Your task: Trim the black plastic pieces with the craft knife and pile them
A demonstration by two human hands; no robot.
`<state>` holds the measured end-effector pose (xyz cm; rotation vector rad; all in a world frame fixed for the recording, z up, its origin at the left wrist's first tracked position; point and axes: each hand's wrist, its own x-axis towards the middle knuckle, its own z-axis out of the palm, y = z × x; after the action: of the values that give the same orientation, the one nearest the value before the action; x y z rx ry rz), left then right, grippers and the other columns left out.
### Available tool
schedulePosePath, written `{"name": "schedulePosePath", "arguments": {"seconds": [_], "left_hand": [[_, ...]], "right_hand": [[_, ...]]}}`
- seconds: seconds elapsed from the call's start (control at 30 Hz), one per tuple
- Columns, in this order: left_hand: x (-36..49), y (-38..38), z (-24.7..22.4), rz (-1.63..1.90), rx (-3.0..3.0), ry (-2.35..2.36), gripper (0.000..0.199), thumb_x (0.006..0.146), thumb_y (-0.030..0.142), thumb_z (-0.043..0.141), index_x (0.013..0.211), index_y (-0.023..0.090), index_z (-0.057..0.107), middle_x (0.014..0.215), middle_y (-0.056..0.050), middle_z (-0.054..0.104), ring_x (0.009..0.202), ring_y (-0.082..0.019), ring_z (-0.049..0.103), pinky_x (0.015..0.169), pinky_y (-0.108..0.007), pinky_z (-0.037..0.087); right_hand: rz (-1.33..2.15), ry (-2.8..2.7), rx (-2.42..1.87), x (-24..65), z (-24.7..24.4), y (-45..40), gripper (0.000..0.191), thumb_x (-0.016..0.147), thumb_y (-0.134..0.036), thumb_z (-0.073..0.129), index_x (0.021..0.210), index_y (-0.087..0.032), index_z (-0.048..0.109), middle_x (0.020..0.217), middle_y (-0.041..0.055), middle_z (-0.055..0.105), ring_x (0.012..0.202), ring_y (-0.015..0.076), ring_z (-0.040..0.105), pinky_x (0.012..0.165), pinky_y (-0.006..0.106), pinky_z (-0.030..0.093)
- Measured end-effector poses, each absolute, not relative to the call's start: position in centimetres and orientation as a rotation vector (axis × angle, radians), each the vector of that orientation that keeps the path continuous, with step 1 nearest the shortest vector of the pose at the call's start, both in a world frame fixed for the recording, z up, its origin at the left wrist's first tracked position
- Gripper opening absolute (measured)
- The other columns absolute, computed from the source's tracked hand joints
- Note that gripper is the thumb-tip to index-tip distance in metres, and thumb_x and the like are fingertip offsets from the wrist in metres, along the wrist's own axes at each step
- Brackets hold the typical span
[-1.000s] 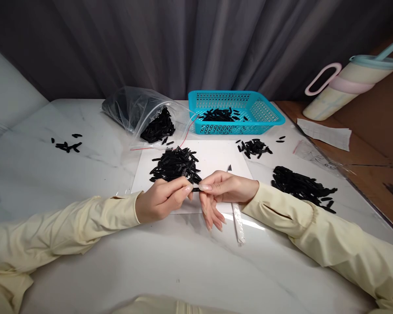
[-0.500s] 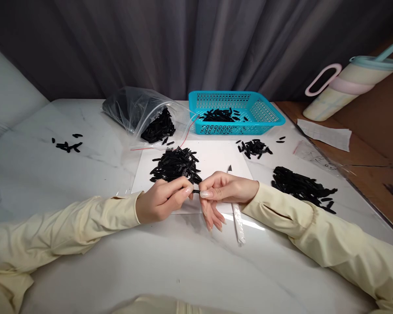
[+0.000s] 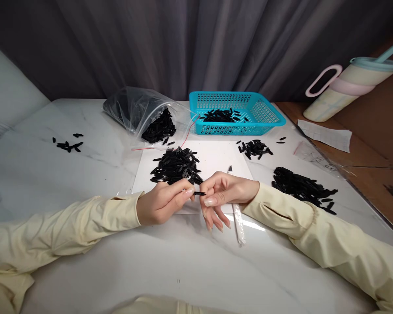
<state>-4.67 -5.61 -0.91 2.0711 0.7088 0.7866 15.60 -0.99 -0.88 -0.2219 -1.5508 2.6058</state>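
Note:
Between finger and thumb, my left hand (image 3: 166, 200) pinches a thin black piece (image 3: 200, 193) that points right. Its tip reaches the fingers of my right hand (image 3: 221, 196), whose thumb is apart from the index finger and whose other fingers spread downward. Just behind my left hand a heap of black pieces (image 3: 175, 165) lies on a white sheet (image 3: 212, 152). A craft knife with a wrapped white handle (image 3: 239, 226) lies partly under my right hand, its blade showing behind.
Behind the sheet are an open plastic bag (image 3: 134, 113) of black pieces and a blue basket (image 3: 239, 129) holding more. Other black piles (image 3: 298, 185) lie at the right and far left. A tumbler (image 3: 343, 89) stands at the back right.
My right thumb has lifted off the black piece and moved slightly down and right, so more of the piece shows. My left hand has hardly moved.

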Motion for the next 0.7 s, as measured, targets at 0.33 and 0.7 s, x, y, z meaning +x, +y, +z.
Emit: {"name": "schedulePosePath", "arguments": {"seconds": [0.33,0.7], "left_hand": [[-4.78,-5.63,-1.03,0.787,2.112,0.71,0.016,0.091,0.017,0.03,0.08,0.017,0.042,0.05,0.009,0.03,0.04,-0.005,0.025,0.041,-0.019,0.026],[-4.77,-5.5,-1.05,0.818,2.192,0.706,0.015,0.09,0.019,0.032,0.083,0.017,0.045,0.049,0.009,0.032,0.04,-0.005,0.028,0.04,-0.018,0.027]], "right_hand": [[2.612,-1.54,-0.227,15.64,-0.74,-0.96,0.013,0.083,-0.019,0.055,0.084,-0.006,0.058,0.075,0.0121,0.069,0.058,0.0165,0.065,0.043,0.023,0.053],[2.649,-1.497,-0.24,15.56,-0.91,-0.85,0.024,0.086,-0.027,0.051,0.087,-0.005,0.06,0.072,0.0127,0.068,0.055,0.0171,0.064,0.041,0.023,0.052]]}}
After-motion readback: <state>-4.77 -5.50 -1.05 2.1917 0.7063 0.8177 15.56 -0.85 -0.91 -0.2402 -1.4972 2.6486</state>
